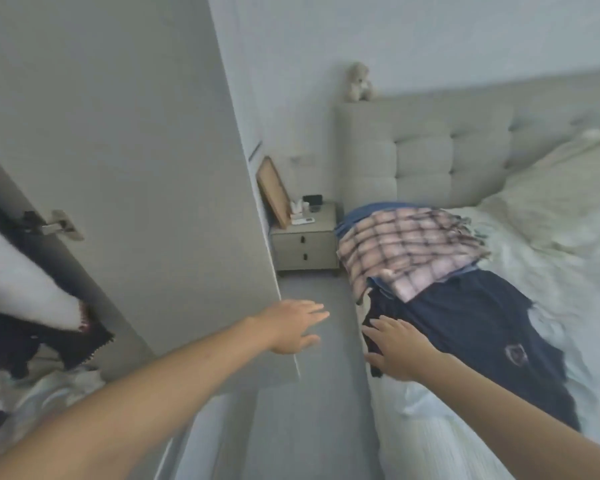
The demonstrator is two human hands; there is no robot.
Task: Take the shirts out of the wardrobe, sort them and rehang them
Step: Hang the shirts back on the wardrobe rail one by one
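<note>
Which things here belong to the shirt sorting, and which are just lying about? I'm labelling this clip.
Part of the job:
plaid shirt on the bed
navy shirt under the right hand
blue garment beneath the plaid one
wardrobe door
left hand, open

Just lying about:
nightstand
teddy bear on the headboard
leaning board

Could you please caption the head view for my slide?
Both open hands, left hand and right hand, reach toward shirts piled on the bed.

Home bedroom, bed [551, 258], nightstand [305, 242], wardrobe door [118, 168]
</note>
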